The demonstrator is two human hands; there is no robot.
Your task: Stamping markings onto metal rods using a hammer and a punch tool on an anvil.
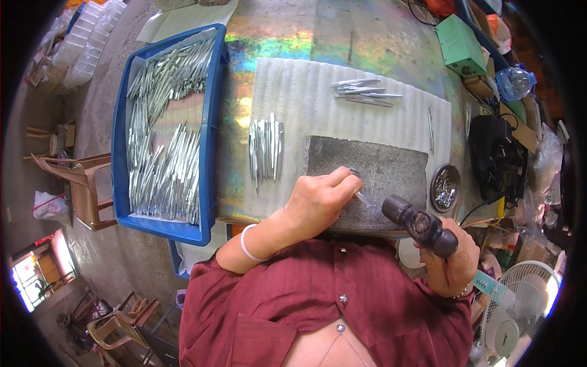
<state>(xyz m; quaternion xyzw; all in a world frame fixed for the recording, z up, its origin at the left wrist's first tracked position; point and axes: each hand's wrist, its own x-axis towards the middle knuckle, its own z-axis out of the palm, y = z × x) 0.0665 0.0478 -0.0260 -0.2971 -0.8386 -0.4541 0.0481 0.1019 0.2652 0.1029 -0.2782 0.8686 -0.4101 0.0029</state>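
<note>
One slim silver piece [362, 198], pinched by the left hand [325, 194] over the grey block [394, 171], slants lengthwise toward the block's near right. The right hand [457, 257] grips one hammer [423, 225] at the block's near right corner

From my end I see a workshop: hammer [420, 225], grey slab [391, 168], blue tray [210, 134] of slim metal pieces [174, 177]

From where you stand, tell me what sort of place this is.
Probably a small metalworking workshop: the right hand holds a hammer near a dark grey block, and a blue tray to the left holds many slim metal pieces.
</note>
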